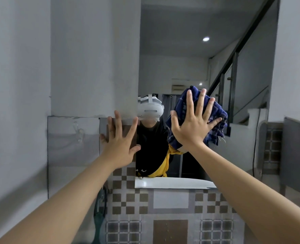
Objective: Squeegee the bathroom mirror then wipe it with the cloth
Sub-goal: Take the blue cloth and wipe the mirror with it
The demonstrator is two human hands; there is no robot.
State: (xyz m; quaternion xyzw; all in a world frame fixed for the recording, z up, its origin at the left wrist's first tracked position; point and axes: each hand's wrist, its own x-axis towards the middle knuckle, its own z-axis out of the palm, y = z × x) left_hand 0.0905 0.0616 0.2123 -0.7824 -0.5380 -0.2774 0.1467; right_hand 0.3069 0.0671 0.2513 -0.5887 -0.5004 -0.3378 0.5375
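cloth (214, 110) flat against mirror (189, 59)

Navy plaid cloth (214, 111); brown/white chk'd tiles (126, 199)

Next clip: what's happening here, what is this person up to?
A person is wiping a wall mirror. The right hand, fingers spread, presses a dark blue checked cloth flat against the glass in the mirror's lower half. The left hand rests open on the wall at the mirror's left edge, holding nothing. No squeegee is in view, so this looks like the cloth stage.
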